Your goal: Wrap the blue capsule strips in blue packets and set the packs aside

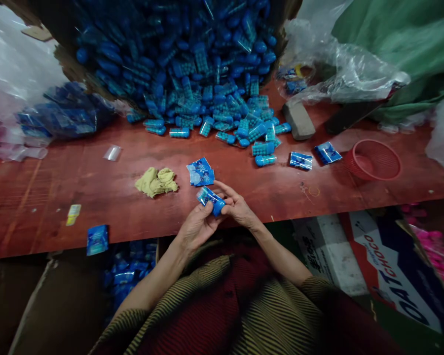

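Near the table's front edge, my left hand (198, 224) and my right hand (240, 209) are both closed on one small blue bottle (210, 199) with a printed blue label around part of it. My left thumb lies along its near side, and my right fingers grip its right end. Just beyond it, a few flat blue printed labels (200, 172) lie on the red table (133, 153). A crumpled yellow cloth (156, 182) sits to the left of them. Farther back spreads a large heap of blue-capped bottles (222, 111) with blue beads inside.
A red plastic basket (373, 160), a grey block (299, 121) and label stacks (327, 153) stand at the right. Bagged blue labels (64, 116) lie at the left. A blue packet (97, 240) overhangs the front edge, beside a container of blue pieces (129, 268) below.
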`<control>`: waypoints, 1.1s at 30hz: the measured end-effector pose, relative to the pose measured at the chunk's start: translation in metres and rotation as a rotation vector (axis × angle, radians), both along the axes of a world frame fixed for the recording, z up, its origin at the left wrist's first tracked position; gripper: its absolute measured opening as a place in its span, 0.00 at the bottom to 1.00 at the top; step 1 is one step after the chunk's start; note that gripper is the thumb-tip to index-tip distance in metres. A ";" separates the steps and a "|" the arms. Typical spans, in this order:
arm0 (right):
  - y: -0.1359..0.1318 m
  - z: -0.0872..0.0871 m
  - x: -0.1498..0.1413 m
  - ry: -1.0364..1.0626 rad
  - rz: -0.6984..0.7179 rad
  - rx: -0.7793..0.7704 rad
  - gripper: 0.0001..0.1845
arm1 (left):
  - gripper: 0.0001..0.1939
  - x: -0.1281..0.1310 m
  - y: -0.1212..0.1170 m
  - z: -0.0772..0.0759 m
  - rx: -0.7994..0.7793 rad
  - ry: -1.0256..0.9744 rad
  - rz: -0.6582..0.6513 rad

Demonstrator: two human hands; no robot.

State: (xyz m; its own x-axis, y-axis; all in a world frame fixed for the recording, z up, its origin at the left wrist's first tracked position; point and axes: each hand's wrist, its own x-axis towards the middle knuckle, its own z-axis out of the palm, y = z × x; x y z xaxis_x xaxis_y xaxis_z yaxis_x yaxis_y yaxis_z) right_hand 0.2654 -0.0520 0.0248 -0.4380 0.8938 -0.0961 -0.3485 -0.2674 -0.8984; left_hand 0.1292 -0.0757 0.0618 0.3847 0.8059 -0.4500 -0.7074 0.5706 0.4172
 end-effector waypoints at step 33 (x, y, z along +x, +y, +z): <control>0.050 0.006 -0.051 -0.972 -0.060 0.787 0.19 | 0.26 -0.153 -0.111 -0.009 -0.498 0.495 0.815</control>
